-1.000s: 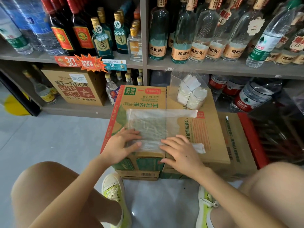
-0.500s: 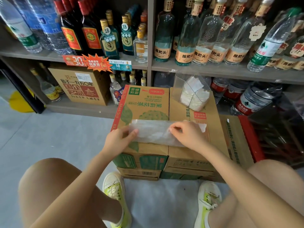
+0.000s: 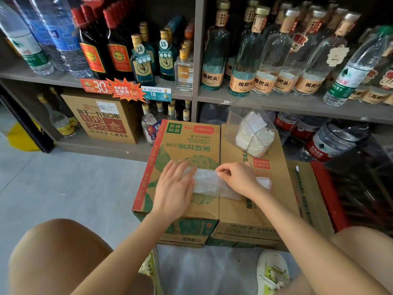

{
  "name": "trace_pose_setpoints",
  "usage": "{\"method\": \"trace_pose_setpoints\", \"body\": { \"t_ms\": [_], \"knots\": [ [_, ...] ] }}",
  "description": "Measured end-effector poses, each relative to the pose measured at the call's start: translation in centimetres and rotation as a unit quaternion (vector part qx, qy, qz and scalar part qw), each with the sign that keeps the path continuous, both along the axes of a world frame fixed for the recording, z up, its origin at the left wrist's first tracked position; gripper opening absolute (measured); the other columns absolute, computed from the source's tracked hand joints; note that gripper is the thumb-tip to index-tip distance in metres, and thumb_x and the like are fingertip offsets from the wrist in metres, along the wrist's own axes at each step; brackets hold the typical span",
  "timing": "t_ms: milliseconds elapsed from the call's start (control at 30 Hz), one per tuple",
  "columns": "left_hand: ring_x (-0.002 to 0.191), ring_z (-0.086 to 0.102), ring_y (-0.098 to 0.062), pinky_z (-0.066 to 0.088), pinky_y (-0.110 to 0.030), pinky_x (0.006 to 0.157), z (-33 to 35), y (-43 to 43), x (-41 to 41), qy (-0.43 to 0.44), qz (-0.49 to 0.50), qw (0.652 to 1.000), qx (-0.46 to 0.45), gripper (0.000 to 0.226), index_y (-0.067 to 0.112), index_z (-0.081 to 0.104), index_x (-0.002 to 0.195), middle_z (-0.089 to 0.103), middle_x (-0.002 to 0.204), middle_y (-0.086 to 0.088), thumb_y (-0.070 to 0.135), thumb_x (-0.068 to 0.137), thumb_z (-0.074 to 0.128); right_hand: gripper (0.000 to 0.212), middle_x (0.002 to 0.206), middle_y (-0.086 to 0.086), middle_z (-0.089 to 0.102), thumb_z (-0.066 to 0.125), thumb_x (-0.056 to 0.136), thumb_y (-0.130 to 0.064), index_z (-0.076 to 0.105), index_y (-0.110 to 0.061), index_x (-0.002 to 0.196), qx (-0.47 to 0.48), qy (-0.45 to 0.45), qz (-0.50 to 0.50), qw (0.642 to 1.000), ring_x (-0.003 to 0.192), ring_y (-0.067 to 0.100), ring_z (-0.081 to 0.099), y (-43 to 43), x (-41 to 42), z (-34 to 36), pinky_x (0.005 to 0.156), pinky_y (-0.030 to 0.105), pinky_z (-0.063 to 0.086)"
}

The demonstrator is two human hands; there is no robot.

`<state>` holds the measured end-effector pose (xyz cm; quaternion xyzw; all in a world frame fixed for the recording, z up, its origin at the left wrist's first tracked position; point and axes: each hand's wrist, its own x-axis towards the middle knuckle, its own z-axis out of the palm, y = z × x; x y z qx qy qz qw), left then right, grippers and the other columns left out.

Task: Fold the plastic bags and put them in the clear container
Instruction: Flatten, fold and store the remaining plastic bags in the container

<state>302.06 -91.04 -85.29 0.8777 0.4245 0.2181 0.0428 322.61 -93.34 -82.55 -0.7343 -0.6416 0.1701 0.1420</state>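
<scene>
Atop the cardboard box, the flat left hand presses one end of the plastic bag, the right hand pinching its top edge.

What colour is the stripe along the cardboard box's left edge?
Red stripe, best seen in the head view.

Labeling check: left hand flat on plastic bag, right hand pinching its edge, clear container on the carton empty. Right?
Not empty: the head view shows the clear container holding folded bags. Left hand flat, right hand pinching the plastic bag: correct.
</scene>
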Motion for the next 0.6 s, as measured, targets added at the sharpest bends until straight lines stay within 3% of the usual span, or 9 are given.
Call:
{"method": "trace_pose_setpoints", "body": {
  "t_ms": [100, 233, 333, 467, 600],
  "knots": [
    [0.139, 0.035, -0.034, 0.011, -0.044, 0.118, -0.8, 0.4, 0.9, 0.051, -0.034, 0.996, -0.072, 0.053, 0.009, 0.048, 0.139, 0.046, 0.146, -0.011, 0.034, 0.100, 0.023, 0.023, 0.109, -0.012, 0.068, 0.048, 0.099, -0.028, 0.067, -0.031, 0.111, -0.012, -0.029, 0.000, 1.000, 0.105, 0.013, 0.057, -0.1, -0.1, 0.7, 0.097, 0.032, 0.024],
    [0.145, 0.023, -0.031, 0.002, -0.041, 0.116, -2.0, 0.5, 1.2, 0.107, -0.033, 0.989, -0.095, 0.060, 0.011, 0.034, 0.148, 0.033, 0.153, -0.011, 0.038, 0.098, 0.014, 0.042, 0.132, -0.001, 0.057, 0.043, 0.094, -0.011, 0.053, -0.019, 0.133, 0.077, -0.192, 0.008, 0.978, 0.124, 0.021, 0.047, -1.4, -2.5, 1.1, 0.109, 0.039, 0.022],
    [0.148, 0.009, -0.026, -0.008, -0.032, 0.118, -1.9, 0.4, 1.4, 0.121, -0.034, 0.988, -0.094, 0.069, 0.014, 0.023, 0.151, 0.020, 0.158, -0.007, 0.043, 0.093, 0.002, 0.050, 0.156, 0.007, 0.027, 0.024, 0.100, -0.022, 0.029, -0.013, 0.149, 0.043, -0.166, 0.050, 0.984, 0.145, 0.023, 0.020, -2.3, -5.7, -0.4, 0.119, 0.045, 0.001],
    [0.145, -0.015, -0.017, -0.019, -0.027, 0.114, -1.7, 0.5, 1.3, 0.137, -0.032, 0.984, -0.109, 0.077, 0.017, 0.007, 0.154, 0.001, 0.161, -0.002, 0.049, 0.086, -0.011, 0.067, 0.160, 0.000, 0.001, -0.012, 0.090, -0.044, 0.002, -0.021, 0.152, -0.025, -0.138, 0.060, 0.988, 0.148, 0.018, -0.003, -2.7, -5.6, -3.0, 0.116, 0.042, -0.013],
    [0.147, -0.015, -0.020, -0.019, -0.030, 0.115, -2.0, 0.5, 1.2, 0.152, -0.024, 0.982, -0.109, 0.074, 0.019, -0.002, 0.153, -0.005, 0.161, 0.000, 0.050, 0.086, -0.014, 0.054, 0.153, -0.007, -0.022, -0.011, 0.094, -0.050, -0.017, -0.032, 0.144, -0.053, -0.167, 0.010, 0.984, 0.143, 0.016, -0.022, -5.1, -1.0, -3.8, 0.116, 0.042, -0.016]
  ]
}}
